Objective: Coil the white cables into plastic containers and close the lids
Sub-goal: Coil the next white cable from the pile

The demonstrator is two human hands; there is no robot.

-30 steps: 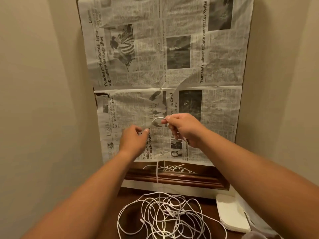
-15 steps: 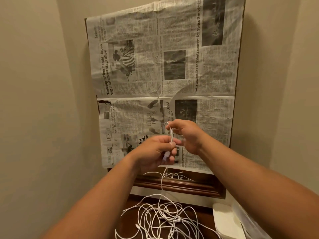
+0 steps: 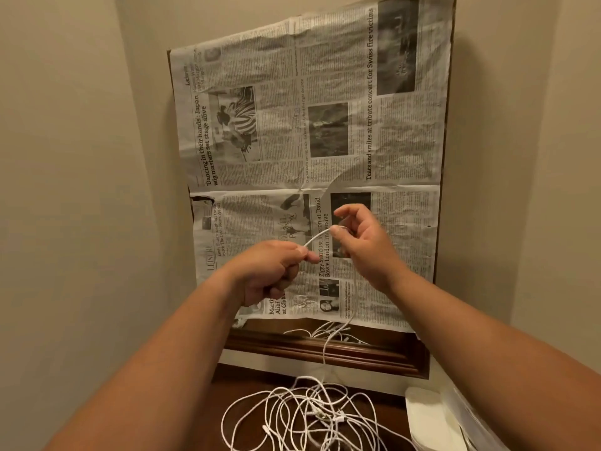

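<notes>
White stuff first: one white cable (image 3: 317, 237) is held up around the middle of the frame, with a short stretch running in a shallow arc between both hands. The left hand (image 3: 270, 271) has its fingers curled in and pinches the cable between thumb and forefinger at the lower left end of that stretch. The right hand (image 3: 364, 249) pinches the upper right end the same way, its other fingers loosely fanned out above. From the right hand the cable drops down the frame, slack and a bit wavy, into the cable pile (image 3: 302, 415) at the bottom centre. That pile is a loose tangle of white loops with a few small connectors showing, lying on a dark wooden surface (image 3: 247, 384). Bottom right, near the pile, sits a rounded white plastic piece (image 3: 429, 415), cut off by the frame edge; honestly can't tell if it's a container or only a lid. Behind the hands a big spread of newspaper (image 3: 325, 125) covers a board standing against the beige wall (image 3: 81, 190), filling the centre and upper right. Below the paper's bottom edge there's a dark wooden frame (image 3: 276, 346). The narrow strip between paper and frame shows more white loops, which looks like a reflection.
</notes>
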